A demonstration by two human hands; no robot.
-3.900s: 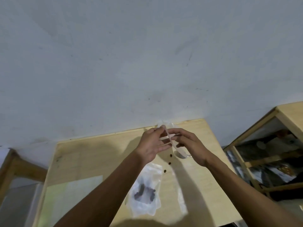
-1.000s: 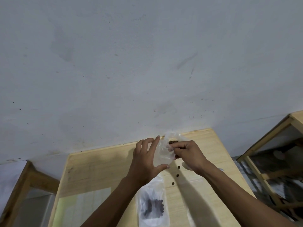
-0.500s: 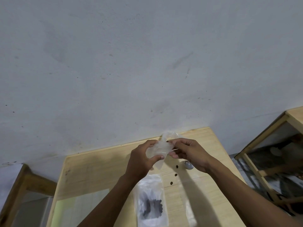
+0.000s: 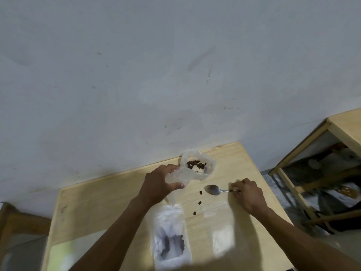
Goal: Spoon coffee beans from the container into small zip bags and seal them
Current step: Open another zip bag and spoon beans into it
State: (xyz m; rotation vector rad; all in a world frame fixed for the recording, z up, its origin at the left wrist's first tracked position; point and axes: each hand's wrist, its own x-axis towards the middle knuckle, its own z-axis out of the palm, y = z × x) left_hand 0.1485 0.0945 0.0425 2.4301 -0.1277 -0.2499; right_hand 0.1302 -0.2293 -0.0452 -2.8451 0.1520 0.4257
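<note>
Since the earlier frame the right hand [image 4: 247, 194] has left the crinkly clear zip bag [image 4: 180, 176] (left hand [image 4: 159, 184] still clasps it) and pinches a shiny metal spoon [image 4: 214, 189] at its three o'clock.

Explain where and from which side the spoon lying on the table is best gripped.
Grip the spoon by its thin handle, from the right: the bowl points left toward the stray beans, and the right hand already pinches the handle end.

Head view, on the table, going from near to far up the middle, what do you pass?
Filled zip bag → three loose beans → spoon → open bag of coffee beans.
</note>
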